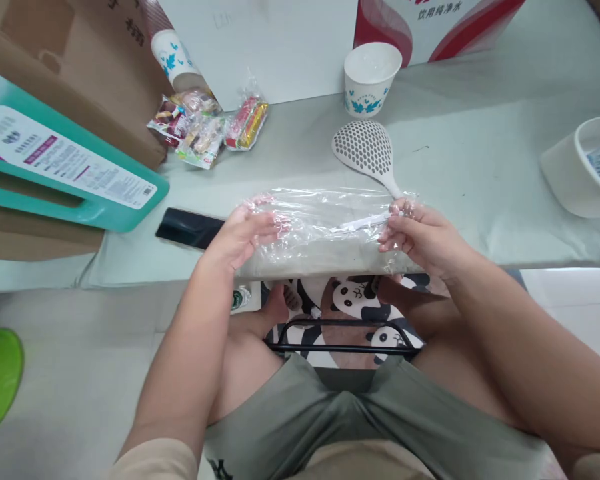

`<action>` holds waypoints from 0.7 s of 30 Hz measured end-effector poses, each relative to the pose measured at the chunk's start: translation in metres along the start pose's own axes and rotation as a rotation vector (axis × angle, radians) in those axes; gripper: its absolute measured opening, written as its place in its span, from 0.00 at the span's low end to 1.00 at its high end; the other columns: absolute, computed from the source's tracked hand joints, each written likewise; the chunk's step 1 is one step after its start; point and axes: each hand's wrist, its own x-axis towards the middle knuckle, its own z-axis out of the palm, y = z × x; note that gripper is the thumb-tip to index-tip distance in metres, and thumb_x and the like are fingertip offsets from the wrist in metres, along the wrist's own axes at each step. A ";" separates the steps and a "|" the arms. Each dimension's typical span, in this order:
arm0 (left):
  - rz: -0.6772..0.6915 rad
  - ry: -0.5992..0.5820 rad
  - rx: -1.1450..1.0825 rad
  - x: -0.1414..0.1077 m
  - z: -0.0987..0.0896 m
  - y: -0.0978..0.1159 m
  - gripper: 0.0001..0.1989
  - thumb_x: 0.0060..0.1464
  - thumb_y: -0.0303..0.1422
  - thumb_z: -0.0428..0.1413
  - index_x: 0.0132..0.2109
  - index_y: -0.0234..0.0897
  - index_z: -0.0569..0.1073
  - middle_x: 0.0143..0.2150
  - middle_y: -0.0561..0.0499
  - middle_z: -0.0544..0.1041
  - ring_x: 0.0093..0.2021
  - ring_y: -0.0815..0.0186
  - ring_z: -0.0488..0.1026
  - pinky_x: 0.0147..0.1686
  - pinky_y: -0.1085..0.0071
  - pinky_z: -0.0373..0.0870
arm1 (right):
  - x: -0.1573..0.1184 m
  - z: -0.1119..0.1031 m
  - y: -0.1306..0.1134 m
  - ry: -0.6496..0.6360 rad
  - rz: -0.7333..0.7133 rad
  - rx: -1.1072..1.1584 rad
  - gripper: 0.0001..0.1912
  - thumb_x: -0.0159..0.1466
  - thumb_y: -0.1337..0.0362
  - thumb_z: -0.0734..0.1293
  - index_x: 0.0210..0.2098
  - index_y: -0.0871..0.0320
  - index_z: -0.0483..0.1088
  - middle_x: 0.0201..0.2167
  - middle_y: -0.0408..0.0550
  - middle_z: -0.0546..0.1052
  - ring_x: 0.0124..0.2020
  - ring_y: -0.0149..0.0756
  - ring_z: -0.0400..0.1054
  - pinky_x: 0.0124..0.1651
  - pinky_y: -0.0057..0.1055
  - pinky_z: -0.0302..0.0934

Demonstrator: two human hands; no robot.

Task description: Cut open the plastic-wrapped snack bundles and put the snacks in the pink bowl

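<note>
A crinkled clear plastic bag (315, 240) stretches between my hands above the table's front edge. My left hand (250, 230) has its left end, fingers bent against the film. At the right end, my right hand (407, 230) pinches the plastic. A narrow white strip (365, 222) shows at the bag's right part, running to my right fingers; whether it is inside cannot be made out. Just beyond lies a pale slotted skimmer (364, 148) with a perforated bowl. Its handle runs down to my right hand, which hides the lower end.
A dark phone (189, 228) lies by my left wrist. Snack packets (200, 137), a paper cup (373, 80) and a white box (280, 53) stand farther back. A teal jug (70, 160) is at left, a white tub (580, 167) at right.
</note>
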 end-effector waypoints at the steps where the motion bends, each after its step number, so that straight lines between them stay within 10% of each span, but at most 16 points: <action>1: -0.051 -0.051 0.059 -0.001 0.000 0.000 0.24 0.41 0.35 0.73 0.45 0.38 0.74 0.29 0.51 0.80 0.28 0.65 0.79 0.29 0.71 0.77 | 0.001 -0.001 0.000 0.019 -0.009 -0.005 0.20 0.53 0.57 0.80 0.35 0.53 0.67 0.23 0.39 0.76 0.24 0.33 0.74 0.31 0.33 0.75; 13: 0.039 0.022 -0.040 -0.002 -0.002 0.011 0.07 0.48 0.29 0.63 0.35 0.40 0.73 0.23 0.56 0.76 0.20 0.71 0.75 0.21 0.78 0.70 | 0.001 -0.012 -0.010 -0.002 -0.256 0.036 0.07 0.52 0.59 0.77 0.27 0.51 0.75 0.26 0.40 0.75 0.24 0.30 0.69 0.32 0.34 0.70; 18: 0.047 0.030 -0.107 0.003 -0.002 0.013 0.13 0.54 0.40 0.57 0.26 0.37 0.74 0.26 0.49 0.75 0.24 0.68 0.76 0.24 0.73 0.76 | -0.004 -0.012 -0.014 -0.077 -0.275 -0.103 0.32 0.59 0.32 0.62 0.23 0.52 0.77 0.31 0.51 0.76 0.29 0.37 0.71 0.37 0.42 0.71; 21: 0.075 0.034 -0.007 0.005 0.000 0.008 0.09 0.46 0.36 0.65 0.29 0.36 0.74 0.30 0.52 0.74 0.27 0.69 0.77 0.24 0.75 0.76 | -0.004 -0.012 -0.009 -0.019 -0.243 -0.298 0.29 0.61 0.36 0.68 0.20 0.54 0.73 0.29 0.50 0.75 0.31 0.36 0.71 0.38 0.38 0.69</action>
